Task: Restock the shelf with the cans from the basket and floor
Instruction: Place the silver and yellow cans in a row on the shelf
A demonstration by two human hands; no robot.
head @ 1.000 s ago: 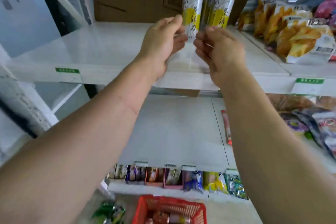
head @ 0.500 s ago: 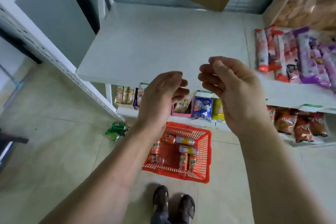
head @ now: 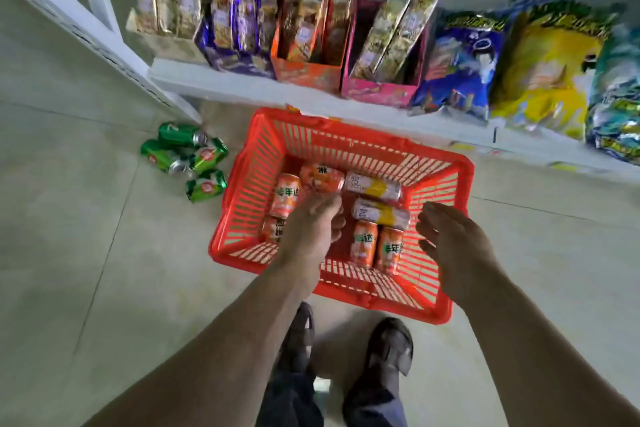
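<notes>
A red plastic basket (head: 446, 177) sits on the floor in front of my feet. Inside lie several orange cans (head: 285, 194) and two slim white-and-yellow cans (head: 374, 188). My left hand (head: 313, 229) reaches down into the basket over the orange cans, fingers loosely curled, holding nothing. My right hand (head: 453, 243) hovers over the basket's right side, fingers spread and empty, close to the lower slim can (head: 381, 213). Several green cans (head: 183, 158) lie on the floor left of the basket.
The bottom shelf (head: 242, 88) behind the basket carries snack boxes (head: 308, 28) and crisp bags (head: 547, 69). A white shelf upright (head: 86, 28) slants down at the left. My two shoes (head: 388, 357) stand just behind the basket on the tiled floor.
My view dropped from the upper shelf with slim cans to the floor. Both hands came down from shelf height into and over the basket, empty.
</notes>
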